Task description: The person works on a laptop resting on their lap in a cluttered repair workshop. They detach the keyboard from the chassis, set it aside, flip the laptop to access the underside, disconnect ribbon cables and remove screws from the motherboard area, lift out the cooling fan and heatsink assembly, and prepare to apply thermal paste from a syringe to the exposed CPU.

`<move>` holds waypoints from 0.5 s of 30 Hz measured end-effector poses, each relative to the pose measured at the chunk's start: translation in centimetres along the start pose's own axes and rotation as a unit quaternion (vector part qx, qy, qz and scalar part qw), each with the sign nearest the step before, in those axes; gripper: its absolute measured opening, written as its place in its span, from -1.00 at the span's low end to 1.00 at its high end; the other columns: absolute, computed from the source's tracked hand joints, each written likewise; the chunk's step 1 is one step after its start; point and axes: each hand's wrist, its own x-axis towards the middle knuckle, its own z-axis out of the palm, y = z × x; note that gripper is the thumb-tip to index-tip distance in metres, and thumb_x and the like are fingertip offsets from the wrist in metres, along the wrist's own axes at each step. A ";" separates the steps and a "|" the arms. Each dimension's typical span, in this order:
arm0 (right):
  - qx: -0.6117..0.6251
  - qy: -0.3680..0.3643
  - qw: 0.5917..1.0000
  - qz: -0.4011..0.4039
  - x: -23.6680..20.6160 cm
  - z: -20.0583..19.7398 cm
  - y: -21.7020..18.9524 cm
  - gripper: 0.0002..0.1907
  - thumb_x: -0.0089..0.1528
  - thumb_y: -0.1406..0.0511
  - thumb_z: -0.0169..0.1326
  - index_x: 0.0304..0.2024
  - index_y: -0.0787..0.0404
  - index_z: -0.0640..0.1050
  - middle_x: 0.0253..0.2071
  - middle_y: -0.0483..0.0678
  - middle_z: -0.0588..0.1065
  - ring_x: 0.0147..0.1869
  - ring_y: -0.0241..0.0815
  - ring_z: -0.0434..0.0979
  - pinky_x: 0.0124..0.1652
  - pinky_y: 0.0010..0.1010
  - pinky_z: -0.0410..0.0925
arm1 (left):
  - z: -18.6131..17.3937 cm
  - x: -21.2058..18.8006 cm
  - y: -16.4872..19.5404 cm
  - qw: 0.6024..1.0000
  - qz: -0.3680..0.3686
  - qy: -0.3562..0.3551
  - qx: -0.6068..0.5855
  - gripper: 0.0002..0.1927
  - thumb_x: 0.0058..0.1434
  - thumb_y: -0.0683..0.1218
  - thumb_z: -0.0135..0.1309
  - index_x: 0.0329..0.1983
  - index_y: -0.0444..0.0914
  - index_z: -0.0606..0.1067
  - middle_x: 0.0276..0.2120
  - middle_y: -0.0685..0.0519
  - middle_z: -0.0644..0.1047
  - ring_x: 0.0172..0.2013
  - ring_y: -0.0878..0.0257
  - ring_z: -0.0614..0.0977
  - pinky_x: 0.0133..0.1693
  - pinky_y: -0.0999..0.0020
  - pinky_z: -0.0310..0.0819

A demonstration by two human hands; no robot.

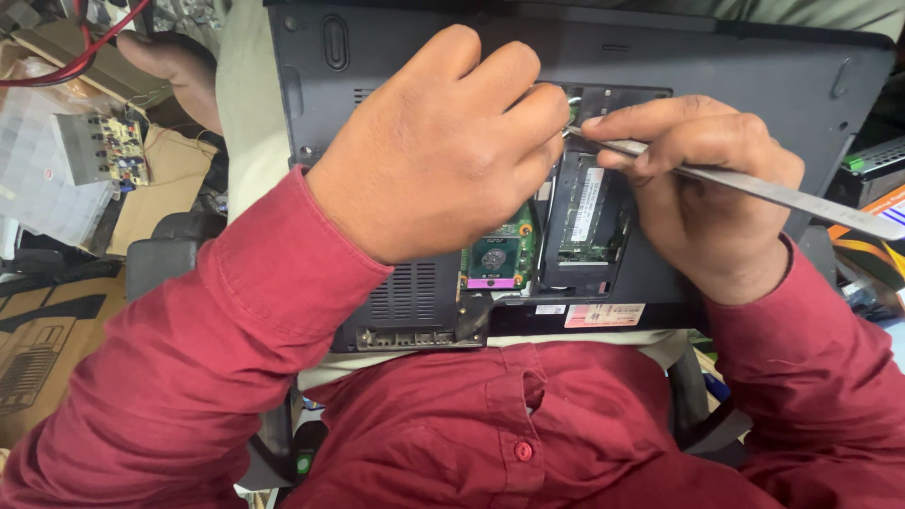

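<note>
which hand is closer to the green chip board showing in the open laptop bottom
Left. The left hand hangs just above the green chip board; the right hand, holding metal tweezers, sits further right.

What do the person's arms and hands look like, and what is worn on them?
Both arms wear long dark red shirt sleeves with cuffs at the wrists. The left hand and right hand are bare: no gloves, rings or watch visible.

The laptop underside (716, 66) beneath the left hand (438, 155) is matt black plastic. The tweezers (754, 188) in the right hand (707, 188) are smooth, brushed metal. Between both hands, the green circuit board (498, 254) looks glossy. The red sleeves (189, 377) are soft cloth.
</note>
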 end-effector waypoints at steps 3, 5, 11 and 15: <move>0.003 -0.001 1.000 0.001 0.0 -0.1 0.1 -0.70 0.26 0.71 0.09 -0.22 0.37 0.28 -0.18 0.31 0.55 -0.07 0.07 0.66 -0.14 -0.30 0.57 | 0.2 0.3 0.3 1.000 -0.006 0.004 0.016 -0.86 0.26 -0.08 0.16 -0.40 -0.22 0.56 -0.30 0.14 0.37 -0.18 0.22 0.40 -0.19 0.32 0.22; -0.005 -0.005 1.000 0.000 -0.1 -0.2 0.2 -0.68 0.26 0.69 0.13 -0.21 0.37 0.28 -0.17 0.30 0.55 -0.06 0.05 0.66 -0.14 -0.31 0.55 | 0.3 0.4 0.5 1.000 -0.015 0.006 0.018 -0.83 0.29 -0.10 0.15 -0.42 -0.22 0.56 -0.30 0.14 0.38 -0.16 0.21 0.40 -0.17 0.30 0.22; 0.059 0.014 0.997 0.052 -1.1 -0.2 0.4 -0.59 0.32 0.68 0.10 -0.08 0.32 0.16 -0.08 0.32 0.51 -0.05 0.00 0.62 -0.09 -0.37 0.53 | 0.2 0.3 1.1 0.999 -0.039 -0.007 0.016 -0.77 0.34 -0.06 0.18 -0.44 -0.21 0.60 -0.24 0.16 0.41 -0.12 0.20 0.40 -0.15 0.28 0.24; 0.101 0.020 0.991 0.090 -1.9 -0.3 0.7 -0.58 0.38 0.70 0.05 -0.02 0.29 0.12 -0.04 0.33 0.50 -0.09 -0.03 0.60 -0.04 -0.34 0.54 | -0.1 0.4 1.6 0.999 -0.045 -0.018 0.019 -0.81 0.29 -0.06 0.19 -0.45 -0.19 0.61 -0.26 0.16 0.43 -0.14 0.20 0.42 -0.14 0.27 0.27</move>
